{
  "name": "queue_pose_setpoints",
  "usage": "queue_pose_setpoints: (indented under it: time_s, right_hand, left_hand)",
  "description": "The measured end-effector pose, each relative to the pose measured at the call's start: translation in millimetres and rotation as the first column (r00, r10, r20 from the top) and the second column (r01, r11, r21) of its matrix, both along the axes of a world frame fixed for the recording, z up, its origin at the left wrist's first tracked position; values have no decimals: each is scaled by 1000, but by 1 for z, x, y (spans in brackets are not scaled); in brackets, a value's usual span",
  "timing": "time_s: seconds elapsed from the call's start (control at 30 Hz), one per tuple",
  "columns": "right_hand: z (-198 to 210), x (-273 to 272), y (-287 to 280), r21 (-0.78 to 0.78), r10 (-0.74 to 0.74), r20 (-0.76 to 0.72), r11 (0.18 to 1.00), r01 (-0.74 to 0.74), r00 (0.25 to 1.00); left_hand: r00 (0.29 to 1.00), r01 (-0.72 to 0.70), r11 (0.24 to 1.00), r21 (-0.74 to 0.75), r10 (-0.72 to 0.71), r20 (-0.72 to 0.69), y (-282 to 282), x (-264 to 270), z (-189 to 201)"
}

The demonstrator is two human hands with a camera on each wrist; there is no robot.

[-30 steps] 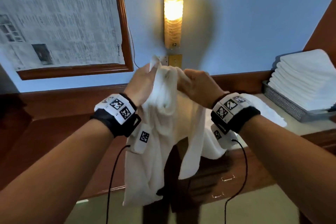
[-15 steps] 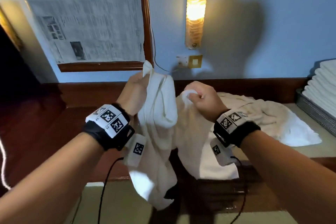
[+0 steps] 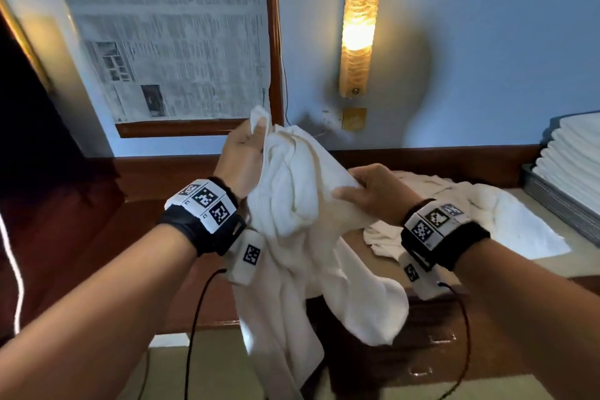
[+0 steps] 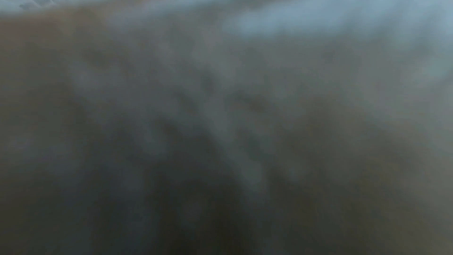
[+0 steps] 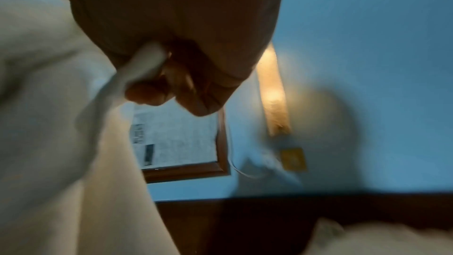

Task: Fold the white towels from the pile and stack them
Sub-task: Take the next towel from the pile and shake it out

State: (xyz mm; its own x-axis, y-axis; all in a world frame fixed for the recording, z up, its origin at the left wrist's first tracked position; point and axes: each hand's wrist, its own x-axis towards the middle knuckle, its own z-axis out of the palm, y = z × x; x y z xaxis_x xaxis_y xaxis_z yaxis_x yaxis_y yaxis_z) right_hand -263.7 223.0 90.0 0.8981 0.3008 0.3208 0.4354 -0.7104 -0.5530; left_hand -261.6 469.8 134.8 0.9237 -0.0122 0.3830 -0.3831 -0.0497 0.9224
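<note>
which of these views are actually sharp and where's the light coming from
Head view: mostly sharp, lit by the glowing wall lamp, which throws a soft shadow on the blue wall; the framed newspaper is slightly smeared. Left wrist view: all blur, filled by the white towel. Right wrist view: motion-blurred, the right hand dark against the lamp.

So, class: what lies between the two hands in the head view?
Only the towel: the left hand pinches one corner up high, the right hand grips its edge lower down, and bunched cloth spans the gap. The head view shows it.
</note>
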Motion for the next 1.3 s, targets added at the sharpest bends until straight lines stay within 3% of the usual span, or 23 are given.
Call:
queue_pose_setpoints:
  time_s: [0.1,0.27,0.33,0.4,0.47,0.53,0.6,0.67,0.83,1.13,1.3]
  right_hand:
    - [-22,-10,-6,102,-34,-59,994,40,998]
    - [-13,-18,5,132,-227,-2,965,225,974]
    - [7,-17,14,218,-339,75,923,316,938]
    - [32,-17,27,320,-371,131,894,315,919]
    - [57,-20,48,424,-311,168,879,217,935]
    - [79,-27,72,485,-226,223,870,93,948]
    - [99,-35,100,485,-143,314,874,-29,939]
    - [117,-41,124,494,-80,362,861,-118,929]
    - [156,-51,166,458,36,350,865,-205,936]
    - [183,-39,176,328,189,333,895,-301,924]
    - [179,-30,164,332,242,293,881,-336,925]
  left_hand:
    - [998,71,994,-83,-70,8,22,2,8]
    - [985,164,984,74,-167,34,48,-3,9]
    - [925,377,913,155,-378,-23,61,-14,14]
    - [823,561,767,310,-558,-109,82,-21,25]
    - [826,528,695,488,-554,-104,108,-20,40]
    - [879,422,765,486,-477,-13,128,-11,52]
    - [927,326,899,293,-364,88,145,-6,63]
    - [944,267,956,122,-285,168,154,-1,71]
    - [945,139,988,64,-152,289,146,-3,82]
    - [905,274,962,4,-260,338,111,-5,86]
    - [921,254,967,13,-246,302,99,1,86]
